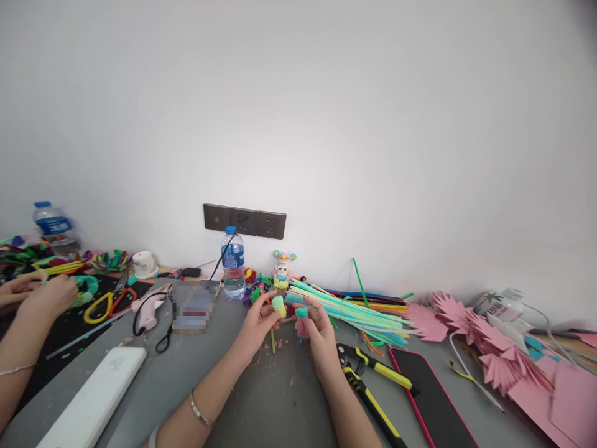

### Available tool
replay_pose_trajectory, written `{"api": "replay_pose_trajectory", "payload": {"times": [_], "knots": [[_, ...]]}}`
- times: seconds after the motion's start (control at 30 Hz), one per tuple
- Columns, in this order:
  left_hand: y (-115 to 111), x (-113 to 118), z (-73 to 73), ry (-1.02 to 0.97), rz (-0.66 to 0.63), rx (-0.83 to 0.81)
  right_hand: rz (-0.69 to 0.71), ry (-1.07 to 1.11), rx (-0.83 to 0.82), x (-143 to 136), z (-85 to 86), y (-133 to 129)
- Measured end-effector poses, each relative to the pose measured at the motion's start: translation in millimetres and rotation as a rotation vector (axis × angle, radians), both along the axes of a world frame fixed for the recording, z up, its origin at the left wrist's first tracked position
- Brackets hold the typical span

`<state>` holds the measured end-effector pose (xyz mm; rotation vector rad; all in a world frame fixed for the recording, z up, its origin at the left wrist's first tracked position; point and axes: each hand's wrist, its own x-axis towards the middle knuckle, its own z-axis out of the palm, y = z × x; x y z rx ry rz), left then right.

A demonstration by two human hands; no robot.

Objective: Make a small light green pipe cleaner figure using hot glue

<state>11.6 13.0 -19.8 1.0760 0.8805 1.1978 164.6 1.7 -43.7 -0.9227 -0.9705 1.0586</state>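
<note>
My left hand (255, 328) pinches a small yellow piece with a mint-green top (278, 305) between thumb and fingers; its exact kind is unclear. In my right hand (319, 333), the fingers are closed around a small pinkish-red bottle with a green cap (302, 313). The two items are held upright, side by side and apart, above the grey table mat (284, 404). Behind them, against the wall, stands a small toy figure (282, 270). A bundle of pale green and blue pipe cleaners (359, 314) lies just beyond my right hand.
Yellow-handled pliers (373, 367) and a phone (433, 398) lie at right, near folded pink paper (494, 336). At left are a white power bank-like block (97, 395), a pink glue gun (148, 310), scissors (112, 305) and another person's hands (49, 302). A water bottle (233, 267) stands behind.
</note>
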Motion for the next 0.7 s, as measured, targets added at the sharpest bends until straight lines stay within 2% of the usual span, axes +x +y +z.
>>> {"api": "replay_pose_trajectory", "payload": {"times": [0.17, 0.3, 0.5, 0.7], "knots": [[8, -3, -11.3, 0.049, 0.017, 0.006, -0.032, -0.044, 0.022, 1, -2.7, 1], [10, -4, -14.1, 0.060, 0.008, 0.029, -0.026, -0.050, 0.005, 1, -3.2, 2], [8, -3, -9.0, 0.066, 0.010, 0.035, -0.028, -0.061, -0.046, -1, -7.4, 4], [6, -3, -1.5, 0.059, 0.000, 0.036, -0.084, -0.361, 0.026, -4, -8.6, 0]]}}
